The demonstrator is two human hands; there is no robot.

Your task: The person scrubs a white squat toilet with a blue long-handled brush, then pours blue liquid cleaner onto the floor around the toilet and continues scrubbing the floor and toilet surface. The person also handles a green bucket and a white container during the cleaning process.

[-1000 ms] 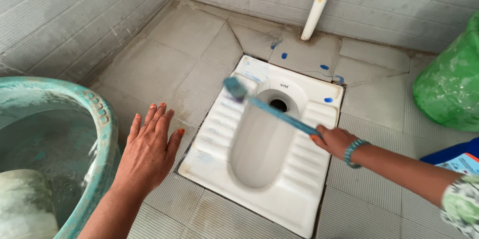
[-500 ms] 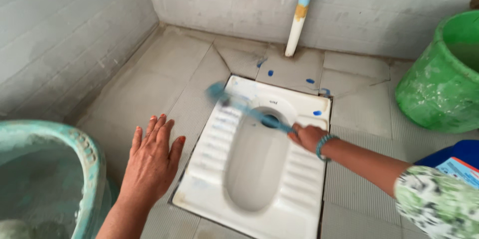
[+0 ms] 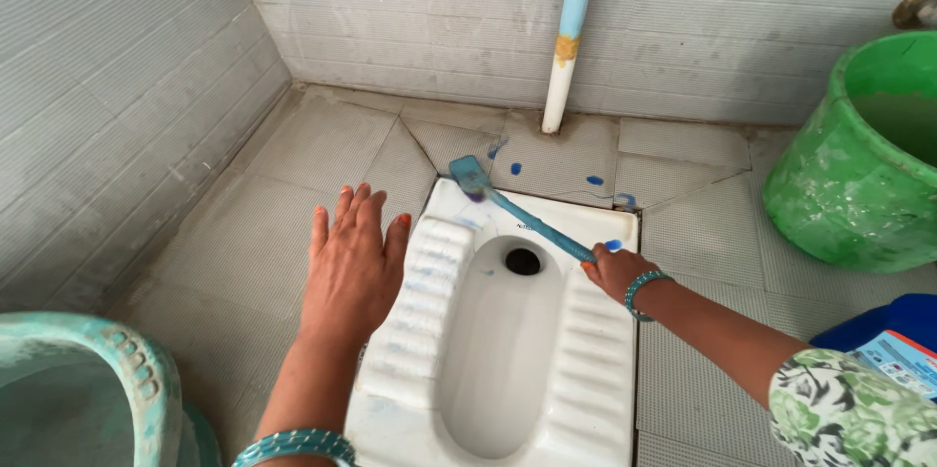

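Right hand (image 3: 617,270) grips blue brush (image 3: 508,203); left hand (image 3: 353,257) flat at the left edge of the white squat pan (image 3: 488,350).

Right-hand fingers are closed around the brush handle; the brush head sits at the pan's far-left corner, touching the rim, whereas half a second ago it lay nearer the drain hole (image 3: 523,261). Left hand, fingers spread, palm down, now overlaps the pan's left footrest; earlier it lay on the floor tiles beside it. Green bucket (image 3: 859,164) stands well apart at right; teal tub (image 3: 88,379) at lower left.
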